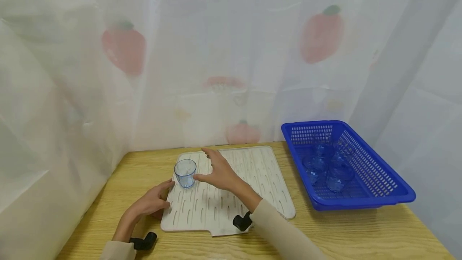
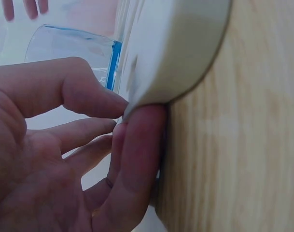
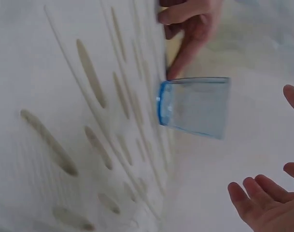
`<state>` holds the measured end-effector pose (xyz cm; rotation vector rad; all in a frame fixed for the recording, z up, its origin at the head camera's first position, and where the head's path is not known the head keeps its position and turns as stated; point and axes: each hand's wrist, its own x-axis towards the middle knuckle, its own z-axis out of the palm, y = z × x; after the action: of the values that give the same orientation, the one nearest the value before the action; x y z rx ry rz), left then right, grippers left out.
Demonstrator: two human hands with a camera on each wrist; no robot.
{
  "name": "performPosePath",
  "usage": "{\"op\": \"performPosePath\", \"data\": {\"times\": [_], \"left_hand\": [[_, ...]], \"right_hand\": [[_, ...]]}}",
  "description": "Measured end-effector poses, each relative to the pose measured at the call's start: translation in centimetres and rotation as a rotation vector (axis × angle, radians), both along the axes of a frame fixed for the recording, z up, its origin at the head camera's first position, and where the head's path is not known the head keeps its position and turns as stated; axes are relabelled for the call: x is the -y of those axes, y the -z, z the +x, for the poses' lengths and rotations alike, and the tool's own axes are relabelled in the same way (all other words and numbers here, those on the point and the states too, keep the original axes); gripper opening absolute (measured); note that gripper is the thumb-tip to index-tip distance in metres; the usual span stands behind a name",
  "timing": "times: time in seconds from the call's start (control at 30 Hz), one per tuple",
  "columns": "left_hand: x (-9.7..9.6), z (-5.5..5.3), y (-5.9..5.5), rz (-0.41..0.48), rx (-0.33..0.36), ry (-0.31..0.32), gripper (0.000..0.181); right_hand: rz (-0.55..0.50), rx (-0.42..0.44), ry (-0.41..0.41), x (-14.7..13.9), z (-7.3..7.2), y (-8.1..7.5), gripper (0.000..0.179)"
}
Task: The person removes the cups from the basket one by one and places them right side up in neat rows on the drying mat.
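A clear bluish drinking glass (image 1: 185, 173) stands upright on the left part of a white slotted drying mat (image 1: 234, 196). My left hand (image 1: 149, 200) is at the mat's left edge. In the left wrist view its thumb (image 2: 89, 92) presses the upper side of the mat's edge while a finger (image 2: 144, 140) lies against the edge from below. My right hand (image 1: 220, 173) hovers just right of the glass, thumb and fingers spread. In the right wrist view, a gap separates those fingers (image 3: 262, 193) from the glass (image 3: 195, 106).
A blue perforated plastic basket (image 1: 364, 202) with several glasses (image 1: 335, 175) inside stands on the right of the wooden table (image 1: 126, 179). A pale sheet with printed fruit (image 1: 223, 51) hangs behind the table and along both sides.
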<state>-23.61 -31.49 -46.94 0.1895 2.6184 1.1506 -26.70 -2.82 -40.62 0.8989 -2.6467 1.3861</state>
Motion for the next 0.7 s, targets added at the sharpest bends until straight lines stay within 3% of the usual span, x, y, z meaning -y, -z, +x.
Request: {"op": "performPosePath", "data": {"times": [0.13, 0.3, 0.7], "left_hand": [[0.0, 0.0, 0.0, -0.029, -0.026, 0.019, 0.082], [0.0, -0.1, -0.1, -0.059, -0.036, 0.033, 0.082], [0.0, -0.2, 0.0, -0.057, -0.021, 0.013, 0.083]], "right_hand": [[-0.063, 0.014, -0.021, -2.5, 1.2, -1.2, 0.086], [-0.064, 0.020, -0.032, -5.7, 2.9, -2.3, 0.085], [-0.107, -0.119, -0.029, -12.9, 5.6, -5.0, 0.071]]}}
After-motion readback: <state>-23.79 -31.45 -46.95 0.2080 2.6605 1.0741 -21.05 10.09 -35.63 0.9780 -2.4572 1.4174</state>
